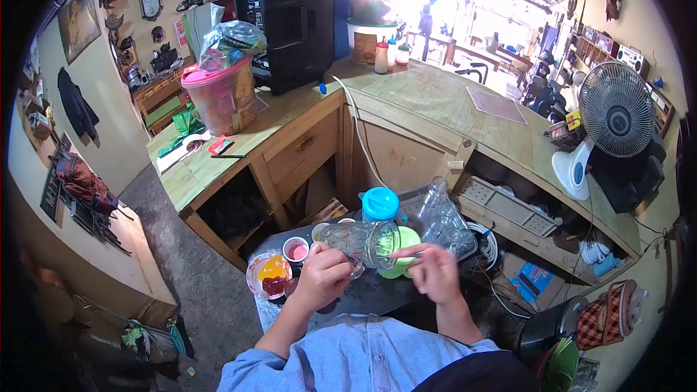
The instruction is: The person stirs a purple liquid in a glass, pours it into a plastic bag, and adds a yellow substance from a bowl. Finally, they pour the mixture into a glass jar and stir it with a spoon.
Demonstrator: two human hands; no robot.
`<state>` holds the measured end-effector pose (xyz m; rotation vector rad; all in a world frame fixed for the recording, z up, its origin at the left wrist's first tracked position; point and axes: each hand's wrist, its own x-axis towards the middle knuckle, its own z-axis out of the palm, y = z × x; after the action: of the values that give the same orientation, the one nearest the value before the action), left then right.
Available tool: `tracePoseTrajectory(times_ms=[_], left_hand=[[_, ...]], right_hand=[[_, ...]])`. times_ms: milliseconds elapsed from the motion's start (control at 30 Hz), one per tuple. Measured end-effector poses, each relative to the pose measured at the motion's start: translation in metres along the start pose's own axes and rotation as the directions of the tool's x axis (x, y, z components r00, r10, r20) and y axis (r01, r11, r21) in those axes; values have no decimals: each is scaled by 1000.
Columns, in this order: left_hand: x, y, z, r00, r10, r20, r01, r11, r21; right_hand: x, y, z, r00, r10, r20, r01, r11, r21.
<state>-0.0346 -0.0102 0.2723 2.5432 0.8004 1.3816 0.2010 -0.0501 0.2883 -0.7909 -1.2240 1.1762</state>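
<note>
A clear glass mug [356,241] lies tilted on its side in the air over the dark low table. My left hand [324,276] is closed round its left end. At its right end, by the rim, is my right hand [434,271], with the index finger stretched toward the glass and the other fingers curled, slightly blurred. Behind the mug stands a container with a blue lid [380,204], and a light green container [409,238] sits partly behind the rim. To the left are a small cup of pink stuff [295,250] and a bowl with orange and red contents [270,276].
Clear glassware [444,229] stands at the table's right side, near a coiled white cable [488,243]. Beyond runs a wooden counter [428,98] with a pink bucket [221,94], a black speaker [287,25], bottles and a fan [617,109].
</note>
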Motion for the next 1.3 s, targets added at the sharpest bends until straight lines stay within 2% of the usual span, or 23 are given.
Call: tracePoseTrajectory(times_ms=[67, 167, 233, 333, 367, 433, 500, 567, 633, 667, 700, 767, 800, 833, 900, 933, 967, 1033, 1067, 1167, 1200, 1267, 1300], left_hand=[[-3, -2, 3, 1000, 17, -15, -17, 1000, -13], [-2, -1, 4, 999, 33, -5, -33, 999, -37], [-3, 0, 4, 999, 34, 24, -33, 998, -46], [-4, -2, 4, 999, -12, 32, 14, 999, -50], [-5, -2, 4, 1000, -14, 22, 15, 999, -41], [-6, -1, 4, 1000, -23, 18, 23, 999, -37], [-3, -1, 5, 998, -29, 46, 31, 999, -42], [-6, -2, 7, 999, -37, 38, 39, 998, -48], [-7, -4, 7, 998, -53, 29, 54, 997, -56], [-7, -5, 7, 998, -51, 42, 53, 997, -50], [-9, -4, 8, 997, -51, 56, 54, 997, -46], [-7, -2, 7, 995, -67, 78, 71, 997, -44], [-4, -3, 6, 993, -73, 93, 77, 996, -36], [-4, -4, 6, 994, -68, 89, 71, 997, -32], [-8, -5, 8, 996, -70, 49, 70, 998, -2], [-6, -4, 8, 996, -72, 50, 72, 997, -3], [-3, -2, 8, 997, -71, 40, 70, 997, 33], [-1, 0, 7, 997, -72, 36, 70, 995, 67], [1, -1, 6, 997, -78, 18, 77, 995, 70], [-1, -5, 5, 993, -116, 5, 116, 993, 34], [-1, -1, 4, 988, -152, -17, 152, 988, 3], [-2, 2, 5, 979, -199, -36, 198, 980, -34], [-2, -1, 7, 973, -230, -8, 226, 964, -143]], right_hand=[[2, 4, -26, 983, -162, -87, 169, 982, 82], [3, 13, -17, 987, -157, 38, 154, 986, 59], [0, 5, 2, 993, 59, 104, -55, 998, -37], [-1, 7, -19, 985, -163, -54, 159, 985, -73], [-1, 1, -24, 976, -216, -28, 209, 967, -146], [-1, 8, -17, 992, -102, 71, 120, 936, -332], [1, 5, 4, 969, -19, 246, 83, 965, -250], [1, 3, -2, 957, -248, 151, 286, 891, -353], [0, 0, -16, 929, -358, -93, 321, 906, -277], [2, 1, -14, 914, -385, -123, 328, 885, -331], [5, 12, -15, 935, -352, -39, 319, 884, -341], [16, 11, 7, 904, -354, 239, 426, 694, -580], [9, 11, 8, 956, -208, 209, 286, 830, -479], [7, 4, 4, 953, -215, 212, 293, 828, -478], [2, -10, -12, 959, -279, -44, 210, 808, -550], [4, -8, -16, 931, -354, -91, 253, 803, -540], [7, 2, -17, 933, -349, -92, 247, 804, -540], [14, 22, -6, 942, -326, 85, 309, 735, -604], [13, 11, 7, 958, -241, 152, 285, 797, -532], [15, 0, -9, 926, -350, 140, 353, 674, -649], [14, -9, -10, 949, -317, 4, 261, 774, -578], [18, 0, -7, 944, -326, 55, 289, 734, -614], [19, 5, -4, 936, -338, 102, 321, 693, -646]])
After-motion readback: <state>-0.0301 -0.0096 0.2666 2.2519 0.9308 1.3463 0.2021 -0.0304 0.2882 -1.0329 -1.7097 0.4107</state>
